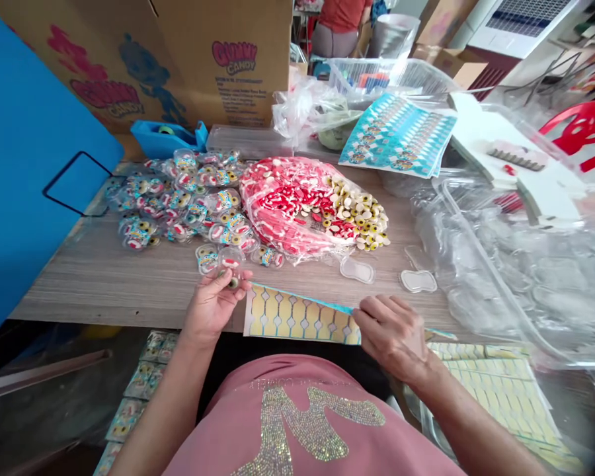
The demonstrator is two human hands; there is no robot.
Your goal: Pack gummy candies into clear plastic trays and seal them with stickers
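My left hand [209,305] holds a small clear plastic candy case [232,259] between thumb and fingers; a red-and-white candy and an eye-like candy show in it. At the table's front edge lies a yellow label sheet [280,314] with its back side up and rows of cut label outlines. My right hand [394,330] is closed at the sheet's right end, fingers curled on its turned-up blue edge. Whether a loose label is between those fingers is hidden. Just beyond my left hand is a heap of filled, labelled cases [178,198].
A plastic bag of red-and-white and eye-like candies [282,225] lies mid-table. Loose clear cases [357,270] sit right of it. A blue tape dispenser [168,137], a cardboard box [188,66] and blue label sheets [396,135] stand behind. A clear bin [506,264] fills the right.
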